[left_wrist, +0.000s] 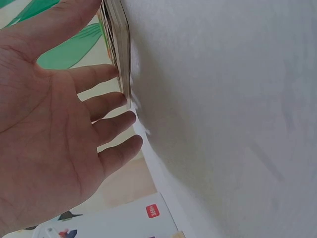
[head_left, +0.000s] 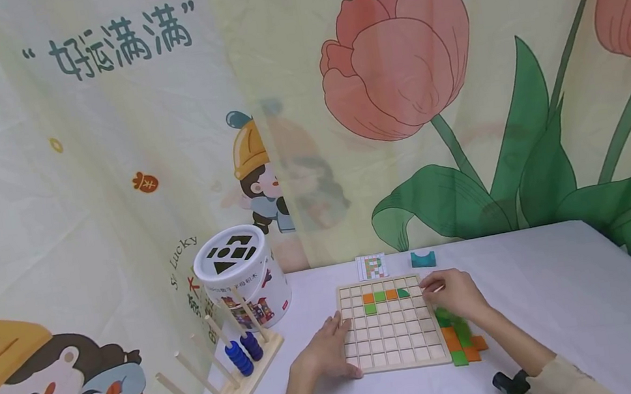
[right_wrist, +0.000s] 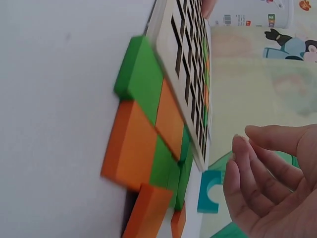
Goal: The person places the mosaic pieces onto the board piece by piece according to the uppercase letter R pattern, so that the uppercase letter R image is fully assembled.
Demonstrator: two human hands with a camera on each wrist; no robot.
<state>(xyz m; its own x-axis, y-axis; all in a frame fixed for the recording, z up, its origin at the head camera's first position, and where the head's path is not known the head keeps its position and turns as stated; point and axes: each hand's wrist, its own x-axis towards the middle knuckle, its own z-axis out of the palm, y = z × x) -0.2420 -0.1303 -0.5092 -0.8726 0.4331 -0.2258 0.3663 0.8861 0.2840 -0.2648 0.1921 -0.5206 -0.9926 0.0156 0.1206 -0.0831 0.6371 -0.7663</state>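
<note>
A wooden grid board (head_left: 392,339) lies on the white table. Along its upper part sits a row of orange and green square tiles (head_left: 379,296), ending in a dark green rounded tile (head_left: 403,293); another green tile (head_left: 371,309) is below. My left hand (head_left: 328,350) rests at the board's left edge, fingers spread and fairly straight, fingertips at its side in the left wrist view. Over the upper right corner hovers my right hand (head_left: 456,293). Its thumb and fingers (right_wrist: 270,136) bend loosely together, and no piece shows between them.
Loose green and orange blocks (head_left: 459,337) lie along the board's right side. Behind it are a patterned card (head_left: 371,267) and a teal arch block (head_left: 423,259). A white bucket (head_left: 243,278) and a wooden peg rack (head_left: 239,390) with blue beads stand left.
</note>
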